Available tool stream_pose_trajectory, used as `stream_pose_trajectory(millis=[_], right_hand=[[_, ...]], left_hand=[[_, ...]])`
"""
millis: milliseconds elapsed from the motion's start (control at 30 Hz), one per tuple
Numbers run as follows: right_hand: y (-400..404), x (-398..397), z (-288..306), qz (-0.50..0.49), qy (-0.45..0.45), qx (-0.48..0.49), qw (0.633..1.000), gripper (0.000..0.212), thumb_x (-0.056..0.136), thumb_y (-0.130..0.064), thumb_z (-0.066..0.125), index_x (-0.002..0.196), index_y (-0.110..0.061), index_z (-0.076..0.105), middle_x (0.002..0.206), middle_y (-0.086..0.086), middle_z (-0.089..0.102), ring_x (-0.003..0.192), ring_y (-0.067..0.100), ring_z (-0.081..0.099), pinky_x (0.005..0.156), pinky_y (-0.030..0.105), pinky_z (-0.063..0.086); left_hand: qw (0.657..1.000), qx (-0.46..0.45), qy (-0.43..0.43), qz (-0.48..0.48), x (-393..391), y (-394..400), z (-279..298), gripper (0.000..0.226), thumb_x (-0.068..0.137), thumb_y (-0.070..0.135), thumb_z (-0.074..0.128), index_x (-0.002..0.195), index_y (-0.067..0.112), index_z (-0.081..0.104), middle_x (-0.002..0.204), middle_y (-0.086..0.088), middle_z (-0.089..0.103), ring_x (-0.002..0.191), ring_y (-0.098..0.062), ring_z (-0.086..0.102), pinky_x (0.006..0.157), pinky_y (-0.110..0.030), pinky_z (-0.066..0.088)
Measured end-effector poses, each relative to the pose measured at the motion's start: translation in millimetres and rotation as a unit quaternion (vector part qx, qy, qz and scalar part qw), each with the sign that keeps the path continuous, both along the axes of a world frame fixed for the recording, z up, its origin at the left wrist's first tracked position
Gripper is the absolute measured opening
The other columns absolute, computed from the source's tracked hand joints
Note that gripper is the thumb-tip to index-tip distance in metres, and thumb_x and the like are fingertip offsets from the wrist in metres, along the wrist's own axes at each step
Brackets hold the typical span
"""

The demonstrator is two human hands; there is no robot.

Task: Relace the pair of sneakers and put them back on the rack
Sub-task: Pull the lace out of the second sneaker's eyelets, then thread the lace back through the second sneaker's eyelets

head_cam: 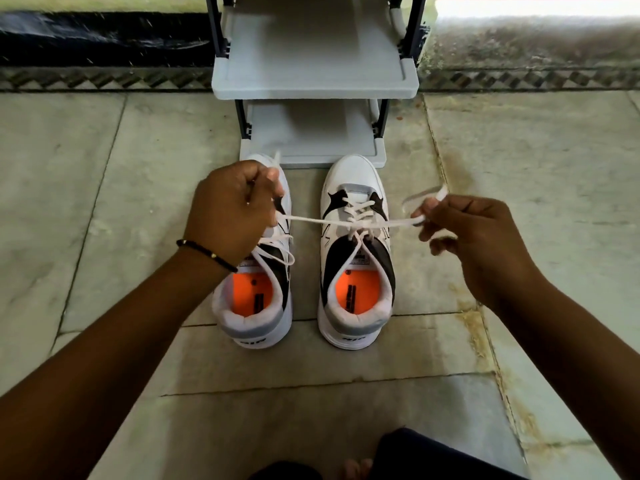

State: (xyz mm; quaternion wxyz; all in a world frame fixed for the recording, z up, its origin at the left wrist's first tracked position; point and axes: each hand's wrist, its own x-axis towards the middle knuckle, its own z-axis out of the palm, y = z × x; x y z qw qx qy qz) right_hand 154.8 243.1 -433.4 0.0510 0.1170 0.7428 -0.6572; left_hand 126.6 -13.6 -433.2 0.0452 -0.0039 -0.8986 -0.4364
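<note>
Two white and black sneakers with orange insoles stand side by side on the floor, toes toward the rack. The right sneaker has its white lace pulled taut sideways across its top eyelets. My left hand pinches one lace end above the left sneaker, partly hiding that shoe's front. My right hand pinches the other end, which loops up at the fingertips. The left sneaker carries a loose lace loop near its tongue.
A grey plastic shoe rack with two shelves in view stands just beyond the toes. Pale stone floor tiles spread to both sides. A dark strip with a patterned border runs along the back. My dark-clothed knee shows at the bottom.
</note>
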Motion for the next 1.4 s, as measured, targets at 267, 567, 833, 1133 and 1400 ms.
stream_pose_trajectory(millis=[267, 567, 833, 1133, 1400], right_hand=[[37, 11, -26, 0.120, -0.191, 0.321, 0.920, 0.030, 0.084, -0.034, 0.061, 0.072, -0.007, 0.069, 0.075, 0.012, 0.073, 0.065, 0.025, 0.066, 0.058, 0.028, 0.048], [-24, 7, -24, 0.139, -0.040, 0.317, 0.937, 0.014, 0.075, -0.022, 0.074, 0.088, -0.022, 0.070, 0.075, -0.007, 0.065, 0.056, 0.000, 0.054, 0.050, 0.006, 0.037], [-25, 6, -16, 0.192, 0.016, 0.350, 0.917, 0.008, 0.086, -0.019, 0.058, 0.078, -0.018, 0.059, 0.077, 0.001, 0.066, 0.072, 0.015, 0.059, 0.059, 0.015, 0.039], [1, -11, -6, 0.226, 0.099, 0.454, 0.856, 0.021, 0.086, -0.002, 0.053, 0.085, -0.013, 0.071, 0.068, 0.004, 0.070, 0.068, 0.021, 0.060, 0.065, 0.031, 0.046], [8, -2, -25, 0.210, 0.116, 0.435, 0.868, 0.024, 0.084, 0.002, 0.054, 0.079, -0.013, 0.072, 0.064, 0.003, 0.070, 0.057, 0.014, 0.053, 0.057, 0.024, 0.039]], left_hand=[[0.976, -0.216, -0.003, 0.041, 13, 2, -1, 0.039, 0.087, 0.039, 0.048, 0.119, 0.018, 0.053, 0.121, -0.010, 0.062, 0.107, -0.033, 0.059, 0.092, -0.044, 0.047], [0.889, -0.392, -0.089, -0.218, 19, 58, -21, 0.030, 0.092, 0.025, 0.042, 0.122, 0.022, 0.048, 0.128, -0.002, 0.054, 0.127, -0.024, 0.039, 0.112, -0.045, 0.015], [0.906, -0.386, 0.003, -0.171, 16, 46, -13, 0.017, 0.091, 0.018, 0.044, 0.101, 0.019, 0.057, 0.107, -0.003, 0.056, 0.108, -0.026, 0.048, 0.091, -0.036, 0.027], [0.911, -0.372, 0.021, -0.179, 12, 29, -8, 0.034, 0.084, 0.012, 0.029, 0.097, 0.016, 0.060, 0.100, -0.005, 0.067, 0.108, -0.028, 0.053, 0.093, -0.037, 0.026], [0.915, -0.360, 0.006, -0.183, 20, 17, -22, 0.023, 0.074, 0.006, 0.046, 0.079, 0.017, 0.066, 0.085, -0.005, 0.071, 0.104, -0.027, 0.058, 0.086, -0.034, 0.018]])
